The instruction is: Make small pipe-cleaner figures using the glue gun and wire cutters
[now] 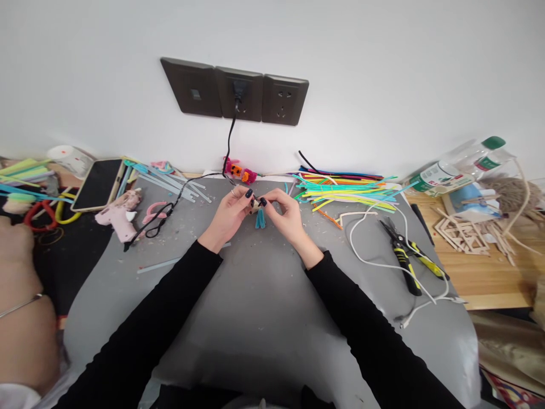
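My left hand (233,213) and my right hand (284,215) meet above the grey mat (264,295), fingers pinched together. Between them is a small pipe-cleaner craft figure (260,219), with a pale upper part and two teal pieces hanging down. Fingertips of both hands cover much of its top, so its full shape is hidden. Just behind my hands lies a pink, red and orange pipe-cleaner figure (239,170). To the right of my right hand is a pile of coloured pipe cleaners (347,187), mostly teal and yellow.
Left of my hands lie a pink glue gun (117,216), clear glue sticks (174,183) and a phone (99,184). On the right are pliers (404,255), a white cable (374,264), wooden sticks (464,233) and plastic bottles (443,173). Another person's arm (25,307) rests at far left.
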`<state>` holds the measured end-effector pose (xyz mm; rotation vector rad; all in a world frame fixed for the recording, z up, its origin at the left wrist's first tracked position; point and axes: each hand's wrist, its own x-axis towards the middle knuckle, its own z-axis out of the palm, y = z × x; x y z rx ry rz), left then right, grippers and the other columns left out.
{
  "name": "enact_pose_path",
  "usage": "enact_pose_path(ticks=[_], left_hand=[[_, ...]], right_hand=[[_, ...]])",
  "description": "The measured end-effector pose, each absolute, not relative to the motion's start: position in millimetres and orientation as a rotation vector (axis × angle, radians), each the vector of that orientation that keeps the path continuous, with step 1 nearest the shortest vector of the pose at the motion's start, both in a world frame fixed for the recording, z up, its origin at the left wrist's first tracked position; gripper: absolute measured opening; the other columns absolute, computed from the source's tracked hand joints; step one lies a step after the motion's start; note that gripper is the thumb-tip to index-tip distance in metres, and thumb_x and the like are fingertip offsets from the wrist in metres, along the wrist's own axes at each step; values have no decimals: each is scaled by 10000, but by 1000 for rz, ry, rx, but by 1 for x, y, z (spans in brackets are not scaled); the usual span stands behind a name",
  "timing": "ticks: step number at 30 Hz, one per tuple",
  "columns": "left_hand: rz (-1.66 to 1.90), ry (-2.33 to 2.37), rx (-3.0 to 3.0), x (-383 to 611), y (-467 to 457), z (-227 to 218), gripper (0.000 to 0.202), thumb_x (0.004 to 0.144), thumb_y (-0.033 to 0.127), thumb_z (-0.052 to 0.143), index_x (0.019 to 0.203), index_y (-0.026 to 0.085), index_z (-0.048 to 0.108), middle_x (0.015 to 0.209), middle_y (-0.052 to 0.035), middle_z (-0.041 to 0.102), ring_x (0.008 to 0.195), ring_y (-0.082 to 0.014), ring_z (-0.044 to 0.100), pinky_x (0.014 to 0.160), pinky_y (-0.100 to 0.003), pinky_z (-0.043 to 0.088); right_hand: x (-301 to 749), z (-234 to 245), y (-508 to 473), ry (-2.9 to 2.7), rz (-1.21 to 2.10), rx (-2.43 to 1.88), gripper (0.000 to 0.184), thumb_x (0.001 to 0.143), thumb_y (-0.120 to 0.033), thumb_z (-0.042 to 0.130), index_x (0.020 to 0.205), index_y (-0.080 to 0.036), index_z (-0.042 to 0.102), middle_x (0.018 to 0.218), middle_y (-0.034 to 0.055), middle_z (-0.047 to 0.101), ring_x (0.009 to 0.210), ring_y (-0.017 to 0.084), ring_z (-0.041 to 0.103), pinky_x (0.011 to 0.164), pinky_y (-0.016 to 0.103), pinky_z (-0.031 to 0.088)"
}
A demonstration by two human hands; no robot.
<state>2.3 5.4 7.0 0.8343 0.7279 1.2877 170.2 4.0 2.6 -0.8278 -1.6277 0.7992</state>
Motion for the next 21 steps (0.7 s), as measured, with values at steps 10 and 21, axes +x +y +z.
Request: enact_pose_path(ticks=[10, 21], left_hand=[[1311, 686, 963, 3, 3, 15, 427, 723, 496, 936, 738, 205, 624, 755, 9, 533, 675, -124, 484, 625, -260, 410], [1322, 725, 1024, 3, 3, 13, 417, 721, 514, 933, 733, 206, 651, 716, 12, 527, 660, -127, 478, 622, -261, 400]], right_hand=[[168, 4, 0, -1648, 1014, -768, 322, 1002, -536, 627, 931, -243, 741, 915, 45, 714, 880, 172, 701, 831, 340, 591], [168, 1, 2, -1643, 1001, -792, 292, 996, -510, 643, 924, -241, 733, 901, 35, 713, 869, 162, 702, 831, 332, 595]])
